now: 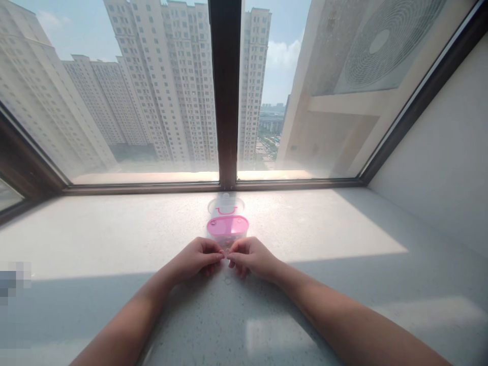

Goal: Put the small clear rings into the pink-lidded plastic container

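My left hand [203, 256] is closed, its thumb and fingertip pressed together in a pinch. My right hand [247, 257] faces it in the same kind of pinch, and the fingertips of both nearly meet. A tiny pale piece seems to sit between them, too small to name. Just beyond the hands stands a small oval container with a pink top [227, 225], its lower part partly hidden by the fingers. Behind it lies a clear oval lid [225, 206] with a pink handle. A small clear ring-like thing [227, 280] rests on the sill below my fingertips.
The pale speckled window sill [114, 229] spreads out on both sides, crossed by sunlight and shadow. A dark window frame [227, 101] rises at the far edge, with tall buildings outside. A white wall [438, 152] bounds the right side. A blurred patch [13, 282] covers something at far left.
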The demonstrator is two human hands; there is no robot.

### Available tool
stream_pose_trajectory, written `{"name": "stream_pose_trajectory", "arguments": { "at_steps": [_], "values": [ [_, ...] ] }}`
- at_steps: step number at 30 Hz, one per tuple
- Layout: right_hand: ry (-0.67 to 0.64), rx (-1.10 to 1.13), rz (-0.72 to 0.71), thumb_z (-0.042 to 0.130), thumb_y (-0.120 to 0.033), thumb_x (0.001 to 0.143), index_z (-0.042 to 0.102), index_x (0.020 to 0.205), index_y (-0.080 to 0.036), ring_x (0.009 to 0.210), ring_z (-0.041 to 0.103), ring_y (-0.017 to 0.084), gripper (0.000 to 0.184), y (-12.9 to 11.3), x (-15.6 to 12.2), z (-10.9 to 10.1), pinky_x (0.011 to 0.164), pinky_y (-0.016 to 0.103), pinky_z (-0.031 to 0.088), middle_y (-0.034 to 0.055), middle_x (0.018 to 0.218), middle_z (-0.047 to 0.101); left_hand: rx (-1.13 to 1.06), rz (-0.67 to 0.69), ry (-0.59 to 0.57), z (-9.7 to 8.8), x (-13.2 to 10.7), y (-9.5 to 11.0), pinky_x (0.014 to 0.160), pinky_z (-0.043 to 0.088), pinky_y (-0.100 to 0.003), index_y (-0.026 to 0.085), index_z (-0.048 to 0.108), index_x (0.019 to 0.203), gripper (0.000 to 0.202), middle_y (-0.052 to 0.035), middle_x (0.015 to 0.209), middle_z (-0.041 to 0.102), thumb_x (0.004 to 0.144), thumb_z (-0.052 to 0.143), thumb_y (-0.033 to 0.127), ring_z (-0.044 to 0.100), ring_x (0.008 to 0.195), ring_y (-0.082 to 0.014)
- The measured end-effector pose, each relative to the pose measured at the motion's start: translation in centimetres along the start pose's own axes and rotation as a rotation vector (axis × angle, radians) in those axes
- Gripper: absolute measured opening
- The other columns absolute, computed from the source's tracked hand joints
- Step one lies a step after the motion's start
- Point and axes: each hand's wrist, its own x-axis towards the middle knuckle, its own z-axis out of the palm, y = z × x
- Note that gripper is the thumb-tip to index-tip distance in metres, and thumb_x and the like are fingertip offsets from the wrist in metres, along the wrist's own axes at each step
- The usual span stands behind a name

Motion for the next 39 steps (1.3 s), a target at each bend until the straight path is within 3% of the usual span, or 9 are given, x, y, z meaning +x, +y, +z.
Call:
{"name": "stream_pose_trajectory", "arguments": {
  "at_steps": [39],
  "values": [
    [-0.002,-0.004,-0.012,0.070,-0.038,0.074,0.062,0.075,-0.012,0.044,0.056,0.010,0.027,-0.03,-0.31,-0.11,0.038,0.019,0.044,0.0026,0.063,0.064,0.056,0.007,-0.045,0.12,-0.15,0.29,0.053,0.041,-0.023,0.011,0.063,0.079,0.028,0.0001,0.062,0.056,0.078,0.063,0.038,0.052,0.056,-0.0118]
  ]
}}
